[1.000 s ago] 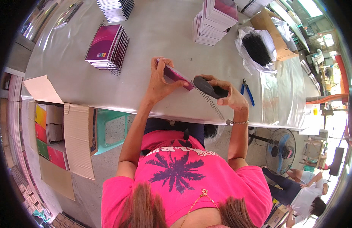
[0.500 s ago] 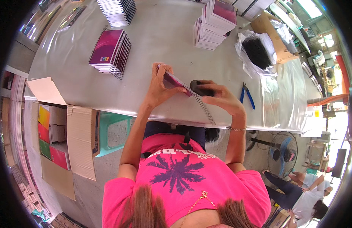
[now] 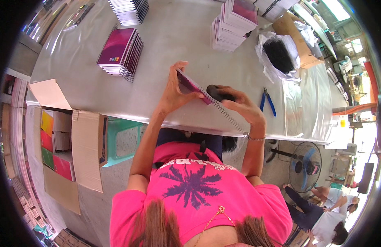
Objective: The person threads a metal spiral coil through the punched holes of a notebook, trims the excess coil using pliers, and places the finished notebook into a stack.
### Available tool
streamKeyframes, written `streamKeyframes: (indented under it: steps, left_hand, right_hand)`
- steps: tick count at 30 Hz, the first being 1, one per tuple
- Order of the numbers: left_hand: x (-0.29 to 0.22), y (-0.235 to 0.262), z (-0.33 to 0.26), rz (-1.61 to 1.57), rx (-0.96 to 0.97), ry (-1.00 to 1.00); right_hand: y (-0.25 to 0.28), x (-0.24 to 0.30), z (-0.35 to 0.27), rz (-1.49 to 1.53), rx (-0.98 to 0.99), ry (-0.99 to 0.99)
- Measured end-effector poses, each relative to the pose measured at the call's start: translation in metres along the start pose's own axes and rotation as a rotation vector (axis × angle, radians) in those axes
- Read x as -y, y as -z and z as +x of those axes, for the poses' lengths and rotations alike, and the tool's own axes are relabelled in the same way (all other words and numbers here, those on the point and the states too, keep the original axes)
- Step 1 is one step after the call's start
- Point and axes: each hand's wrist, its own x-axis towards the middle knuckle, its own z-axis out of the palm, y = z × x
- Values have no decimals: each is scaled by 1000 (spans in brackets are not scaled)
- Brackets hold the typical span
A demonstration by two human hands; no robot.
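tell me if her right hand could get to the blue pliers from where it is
Probably yes. The blue pliers lie on bare table just beyond the right hand, with nothing between. But its fingers are closed on a black object by the spiral notebook, so it would need letting go first.

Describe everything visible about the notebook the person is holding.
The spiral-bound notebook has a magenta-purple cover and a dark wire coil along one edge, running down toward the table's near edge. It is tilted on edge above the grey table. The left hand grips its cover; the right hand holds a dark object against the coil.
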Motion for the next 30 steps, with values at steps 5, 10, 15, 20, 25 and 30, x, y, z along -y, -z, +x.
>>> streamKeyframes:
  steps: [5, 10, 15, 20, 25, 30]
  left_hand:
    - [0, 2, -1, -129, 30, 124]
    - [-1, 2, 2, -91, 85, 135]
    - [-1, 6, 1, -184, 98, 172]
    - [-1, 7, 4, -111, 123, 165]
    - [1, 10, 0, -182, 123, 216]
    - [1, 8, 2, -199, 132, 204]
  right_hand:
    - [-10, -3, 9, -205, -70, 34]
    - [-10, 21, 9, -207, -45, 41]
    - [-26, 30, 7, -430, -56, 64]
    - [-16, 20, 23, -380, -101, 110]
    - [-27, 31, 19, -352, -14, 63]
    - [-29, 26, 32, -510, -147, 116]
